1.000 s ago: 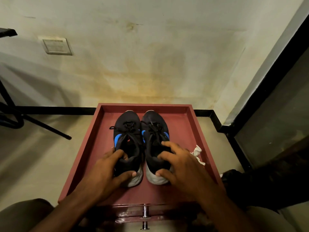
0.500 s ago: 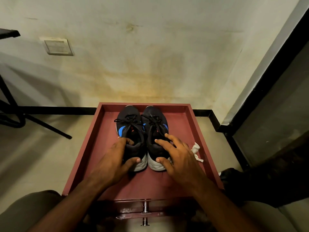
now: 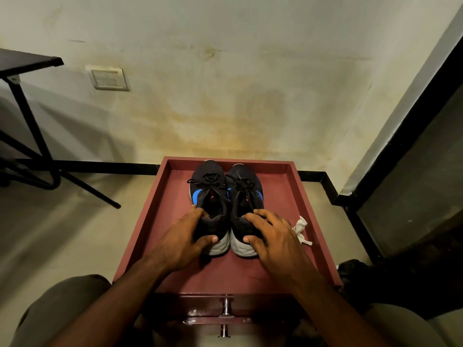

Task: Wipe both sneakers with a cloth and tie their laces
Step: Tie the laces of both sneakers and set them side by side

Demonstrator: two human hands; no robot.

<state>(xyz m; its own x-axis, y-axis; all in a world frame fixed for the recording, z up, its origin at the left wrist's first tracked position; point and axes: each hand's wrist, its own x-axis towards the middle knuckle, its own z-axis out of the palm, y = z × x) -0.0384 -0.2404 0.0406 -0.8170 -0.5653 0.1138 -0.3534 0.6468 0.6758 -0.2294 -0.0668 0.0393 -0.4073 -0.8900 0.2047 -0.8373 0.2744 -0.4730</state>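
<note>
Nearest: metal handle [image 3: 226, 306] on tray front. Then both hands on sneaker heels, red tray [image 3: 318, 221] underneath. Left hand [image 3: 180, 242] grips left sneaker [image 3: 209, 189] heel, fingers curled over collar, thumb on sole side. Right hand [image 3: 273, 237] grips right sneaker [image 3: 244, 194] heel likewise, fingers spread over collar, thumb against sole. Sneakers side by side, touching, toes at far tray wall, laces tied in bows. White cloth [image 3: 300, 227] just right of right hand, on tray floor. Beyond: stained wall, wall plate [image 3: 109, 78], black table frame [image 3: 27, 96] far left.

Left hand [image 3: 184, 236], right hand [image 3: 271, 236]: fingers curled, gripping.
</note>
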